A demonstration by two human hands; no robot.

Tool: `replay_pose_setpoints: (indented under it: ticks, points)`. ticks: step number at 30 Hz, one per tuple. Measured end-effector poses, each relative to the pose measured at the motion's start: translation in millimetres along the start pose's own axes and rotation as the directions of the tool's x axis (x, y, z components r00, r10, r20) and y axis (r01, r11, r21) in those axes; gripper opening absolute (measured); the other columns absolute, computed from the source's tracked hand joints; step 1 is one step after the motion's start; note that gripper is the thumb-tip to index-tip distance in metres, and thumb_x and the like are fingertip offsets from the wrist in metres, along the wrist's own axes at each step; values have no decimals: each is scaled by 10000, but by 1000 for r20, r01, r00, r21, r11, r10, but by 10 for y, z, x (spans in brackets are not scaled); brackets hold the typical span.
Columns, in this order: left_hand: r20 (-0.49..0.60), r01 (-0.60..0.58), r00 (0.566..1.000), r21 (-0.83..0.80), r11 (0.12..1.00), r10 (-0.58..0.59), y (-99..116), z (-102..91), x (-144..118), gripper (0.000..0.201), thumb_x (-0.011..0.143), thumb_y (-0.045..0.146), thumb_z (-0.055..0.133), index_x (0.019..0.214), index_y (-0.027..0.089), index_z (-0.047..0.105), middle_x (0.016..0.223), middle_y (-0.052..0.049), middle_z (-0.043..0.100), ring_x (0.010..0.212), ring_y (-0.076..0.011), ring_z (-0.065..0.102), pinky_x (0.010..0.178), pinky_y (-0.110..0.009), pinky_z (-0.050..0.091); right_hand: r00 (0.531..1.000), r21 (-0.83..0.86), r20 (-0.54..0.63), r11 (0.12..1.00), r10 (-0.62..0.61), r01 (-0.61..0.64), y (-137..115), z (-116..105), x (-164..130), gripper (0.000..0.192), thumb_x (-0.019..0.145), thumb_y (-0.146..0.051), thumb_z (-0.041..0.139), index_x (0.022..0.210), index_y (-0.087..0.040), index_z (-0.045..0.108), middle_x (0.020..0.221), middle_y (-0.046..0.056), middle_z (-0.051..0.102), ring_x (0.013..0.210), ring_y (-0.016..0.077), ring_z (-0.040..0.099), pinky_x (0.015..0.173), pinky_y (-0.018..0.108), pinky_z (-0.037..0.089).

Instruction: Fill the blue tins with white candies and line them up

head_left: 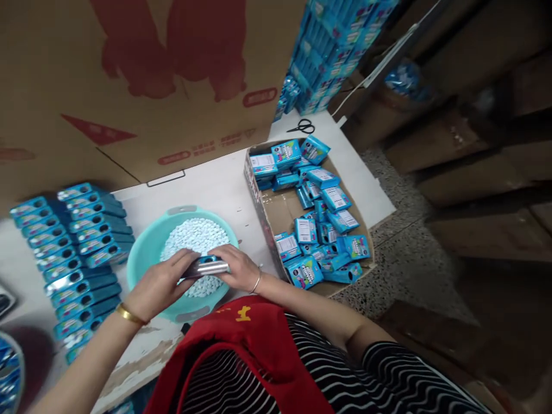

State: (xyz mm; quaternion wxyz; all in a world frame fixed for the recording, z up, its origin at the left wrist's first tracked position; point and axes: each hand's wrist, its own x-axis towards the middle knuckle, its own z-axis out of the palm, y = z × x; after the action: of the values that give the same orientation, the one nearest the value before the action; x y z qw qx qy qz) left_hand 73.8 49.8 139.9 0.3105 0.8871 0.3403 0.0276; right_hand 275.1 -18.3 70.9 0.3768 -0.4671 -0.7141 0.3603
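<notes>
Red apron cloth [259, 333] lies nearest; beyond it, the left hand [161, 284] and right hand [238, 268] pinch opposite ends of a silvery-blue item [211, 267], perhaps a box, too blurred to be sure, above the turquoise basin [143, 253], likely so stray white pellets [196, 231] get caught. An open carton [279, 211] stands close rightward, presumably for easy reach.

Apron [263, 322]: bright red cloth, its bib bearing a small yellow marking [244, 314], partly folded and not legible; a curved red strap [207, 355] extends from it. Shirt [319, 359]: black with narrow white stripes, visible inside the strap's loop and to the right of the apron. Sleeve [394, 362]: short, of the same striped cloth, farther right of the apron, the forearm bare. Bangle [130, 314]: broad, smooth, gold-coloured, left of the apron. Bracelet [257, 280]: thin, silver-coloured, just above the apron's right side.
</notes>
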Motion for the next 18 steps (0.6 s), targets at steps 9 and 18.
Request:
replay_pose_setpoints:
  ticks: [9,18]
  points:
    - [-280,248,937,109,963,-210,-206,-325,-531,291,872,436,472,1101,261,517,1044,-67,591,947,-247,595,820,-381,497,915,-374,-239,839,324,-395,919,-1636,-794,560,716,-337,631,1237,-165,517,1299,168,526,1297,344,413,1088,612,306]
    - [-330,683,729,287,672,-600,-995,-590,-1323,293,806,449,509,923,183,549,891,-63,575,806,-202,563,737,-296,467,852,-161,-295,857,432,-490,1719,-1745,-1359,528,509,-559,783,918,-270,618,980,176,591,1196,482,480,1074,660,261]
